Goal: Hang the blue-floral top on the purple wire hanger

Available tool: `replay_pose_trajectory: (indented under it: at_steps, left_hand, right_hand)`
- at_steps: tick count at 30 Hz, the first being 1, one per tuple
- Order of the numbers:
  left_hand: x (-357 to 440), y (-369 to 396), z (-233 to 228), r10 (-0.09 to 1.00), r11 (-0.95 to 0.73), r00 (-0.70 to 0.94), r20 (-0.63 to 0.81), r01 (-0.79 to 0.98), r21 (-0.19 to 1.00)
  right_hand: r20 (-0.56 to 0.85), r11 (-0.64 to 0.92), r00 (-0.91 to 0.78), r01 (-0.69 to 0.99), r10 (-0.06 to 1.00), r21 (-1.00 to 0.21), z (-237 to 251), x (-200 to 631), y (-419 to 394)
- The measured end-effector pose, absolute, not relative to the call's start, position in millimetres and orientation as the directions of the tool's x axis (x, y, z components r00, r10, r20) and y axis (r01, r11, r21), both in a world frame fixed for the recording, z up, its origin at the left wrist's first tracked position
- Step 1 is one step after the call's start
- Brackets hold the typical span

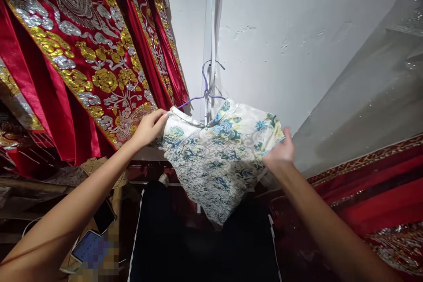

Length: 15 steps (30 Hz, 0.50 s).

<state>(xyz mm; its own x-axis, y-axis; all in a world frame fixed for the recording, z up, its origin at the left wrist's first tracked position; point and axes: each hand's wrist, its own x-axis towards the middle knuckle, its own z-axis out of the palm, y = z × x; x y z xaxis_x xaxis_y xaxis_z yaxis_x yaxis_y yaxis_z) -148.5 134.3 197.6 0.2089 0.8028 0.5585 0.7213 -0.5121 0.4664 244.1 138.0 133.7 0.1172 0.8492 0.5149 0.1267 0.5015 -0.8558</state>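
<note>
A cream dress (214,158) with blue and green flower patterns hangs on a purple wire hanger (205,90) against a white wall. My left hand (150,128) pinches the dress's left shoulder at the collar edge. My right hand (280,154) grips the right shoulder and sleeve edge. Both arms reach up and hold the garment spread between them. The lower part of the dress hangs down over my dark trousers (201,242).
Red robes with gold and silver embroidery (82,53) hang at the upper left. More red embroidered fabric (373,198) lies at the lower right under clear plastic. A phone (86,246) with a lit screen lies at the lower left.
</note>
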Motion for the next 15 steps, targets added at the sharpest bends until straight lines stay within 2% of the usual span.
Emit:
replay_pose_trajectory:
  at_steps: [1,3,4,5,8,11,13,15]
  left_hand:
    - [-146.7,132.8,198.7,0.794,-0.523,0.208,0.572,0.713,0.467]
    - [-139.1,132.7,204.8,0.77,-0.553,0.211,0.602,0.69,0.466]
    - [-133.9,134.0,209.3,0.758,-0.572,0.216,0.616,0.674,0.467]
    - [-128.2,136.0,214.2,0.747,-0.591,0.224,0.626,0.654,0.472]
    - [-113.6,143.6,226.4,0.733,-0.621,0.219,0.644,0.603,0.501]
    - [-108.7,148.6,227.1,0.736,-0.589,0.148,0.661,0.622,0.516]
    - [-110.6,148.4,219.7,0.744,-0.573,0.131,0.655,0.63,0.525]
    - [-113.3,145.1,207.9,0.76,-0.578,0.132,0.637,0.585,0.569]
  right_hand:
    - [0.458,0.473,0.179,-0.048,0.871,-0.88,137.7,247.9,134.4]
    - [0.326,0.389,0.222,-0.367,0.919,-0.845,155.0,251.6,126.5]
    - [0.301,0.362,0.202,-0.451,0.932,-0.816,167.4,250.9,122.3]
    - [0.322,0.358,0.16,-0.466,0.933,-0.809,181.0,248.2,118.0]
    - [0.47,0.452,0.027,-0.324,0.882,-0.831,217.2,232.0,102.5]
    - [0.528,0.513,-0.119,-0.135,0.841,-0.847,228.9,215.1,82.8]
    - [0.489,0.505,-0.376,-0.063,0.787,-0.861,223.6,208.9,71.7]
    - [0.34,0.493,-0.663,0.05,0.667,-0.869,212.5,206.4,67.0]
